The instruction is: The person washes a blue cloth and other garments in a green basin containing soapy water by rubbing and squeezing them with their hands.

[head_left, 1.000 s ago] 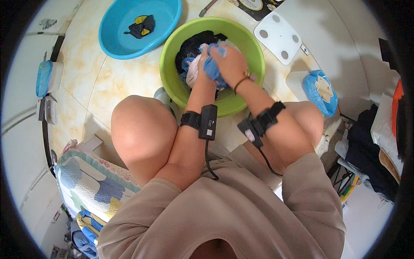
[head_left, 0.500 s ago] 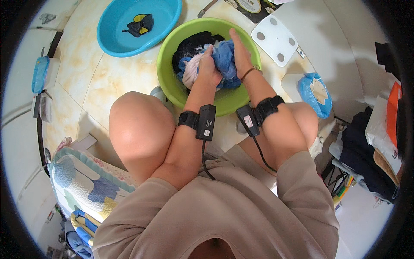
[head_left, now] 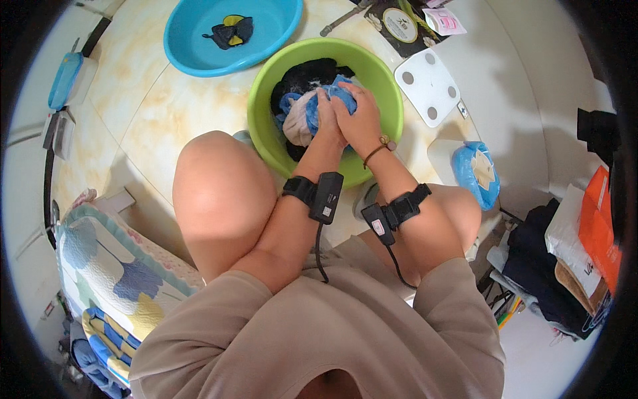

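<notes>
Over a green basin point(head_left: 392, 130) on the floor, my two hands are pressed close together on a bundle of wet cloth. My left hand point(head_left: 328, 121) is closed against a pale pinkish-white part point(head_left: 298, 124) of the bundle. Curled over a blue part of the cloth point(head_left: 342, 98) is my right hand point(head_left: 360, 113), its fingers bent around it. The palms hide the middle of the bundle, so whether the pale and blue parts are one piece cannot be told. Black clothing point(head_left: 304, 74) lies in the basin behind and beside it.
A blue basin point(head_left: 266, 56) with a black and yellow cloth point(head_left: 229, 33) stands at the far left. Right of the green basin are a white scale point(head_left: 427, 86) and a small bin with a blue bag point(head_left: 477, 176). A quilted floral cover point(head_left: 119, 272) lies at near left.
My right hand, earlier stretched upright beside the blue cloth, has curled over it and come against my left hand. The view has shifted slightly.
</notes>
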